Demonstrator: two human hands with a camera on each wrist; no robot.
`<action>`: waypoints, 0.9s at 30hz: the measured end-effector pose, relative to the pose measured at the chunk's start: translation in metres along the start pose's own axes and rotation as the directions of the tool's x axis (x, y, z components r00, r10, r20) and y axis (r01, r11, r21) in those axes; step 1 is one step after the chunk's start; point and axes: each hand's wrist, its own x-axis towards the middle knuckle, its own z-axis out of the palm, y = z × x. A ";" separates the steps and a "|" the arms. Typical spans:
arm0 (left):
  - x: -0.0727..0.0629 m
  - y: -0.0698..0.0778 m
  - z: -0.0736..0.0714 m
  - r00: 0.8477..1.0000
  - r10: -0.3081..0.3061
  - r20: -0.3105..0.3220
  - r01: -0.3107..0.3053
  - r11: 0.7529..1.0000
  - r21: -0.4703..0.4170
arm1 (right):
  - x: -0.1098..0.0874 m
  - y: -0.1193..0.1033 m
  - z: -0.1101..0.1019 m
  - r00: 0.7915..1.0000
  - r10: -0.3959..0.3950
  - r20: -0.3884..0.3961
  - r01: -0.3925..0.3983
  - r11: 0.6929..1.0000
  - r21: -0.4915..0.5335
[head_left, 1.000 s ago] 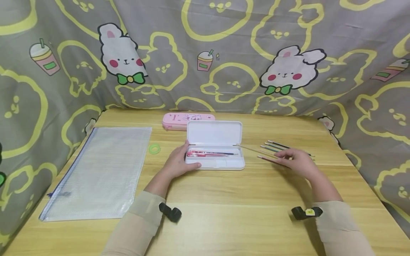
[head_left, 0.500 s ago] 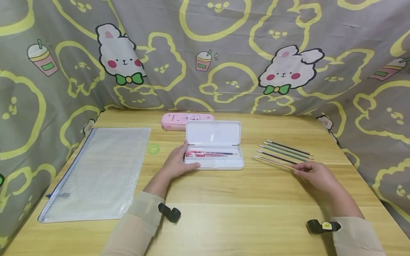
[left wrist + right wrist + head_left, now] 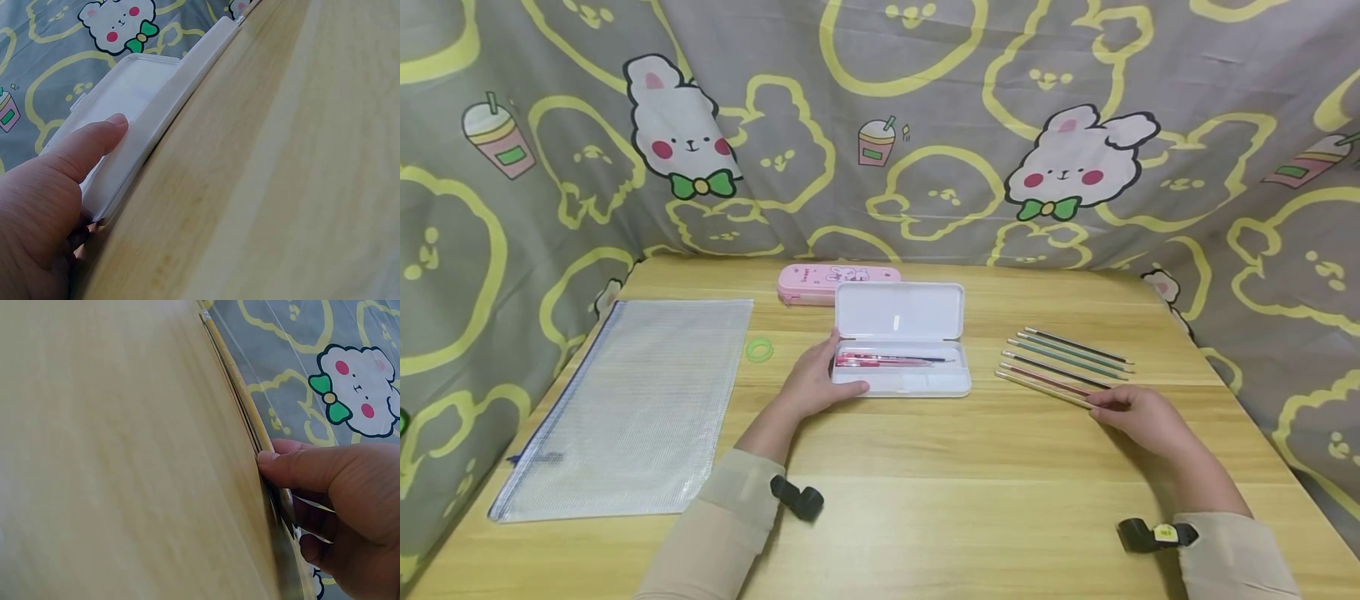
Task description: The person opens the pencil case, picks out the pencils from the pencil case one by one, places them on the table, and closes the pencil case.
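In the head view my left hand [image 3: 808, 382] grips the left end of an open white pencil case [image 3: 899, 310], its thumb on the front rim. Red and dark pens [image 3: 887, 361] lie inside the case. At the right, my right hand [image 3: 1142, 418] pinches a light gold pencil [image 3: 1043, 390] near its near end. That pencil lies alongside a slanted row of several pencils [image 3: 1063, 358], black, green and dark red. The right wrist view shows thumb and fingers around the gold pencil [image 3: 244, 387]. The left wrist view shows the thumb [image 3: 100, 140] pressed on the case's wall.
A pink pencil case [image 3: 805, 286] lies behind the white one. To the left are a green ring [image 3: 760, 350] and a translucent mesh zip pouch [image 3: 632, 400]. A patterned grey curtain [image 3: 940, 217] stands along the back and sides of the wooden table [image 3: 970, 517].
My right hand has moved right and towards me with the gold pencil, from above the row to its near side, turning it parallel to the others. The left hand stays on the case.
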 end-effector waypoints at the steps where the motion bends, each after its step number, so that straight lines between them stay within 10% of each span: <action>1: 0.000 0.000 0.000 1.000 0.001 0.000 -0.001 1.000 -0.001 | 0.000 0.000 0.000 1.000 -0.003 0.000 0.003 1.000 0.001; 15: 0.001 -0.001 0.000 1.000 0.001 -0.003 -0.001 1.000 -0.001 | 0.008 -0.011 -0.002 1.000 0.003 0.003 -0.004 0.999 0.050; 27: -0.001 0.000 -0.001 1.000 -0.013 0.000 0.013 1.000 0.001 | 0.059 -0.084 0.015 0.987 -0.158 -0.037 0.161 0.983 0.092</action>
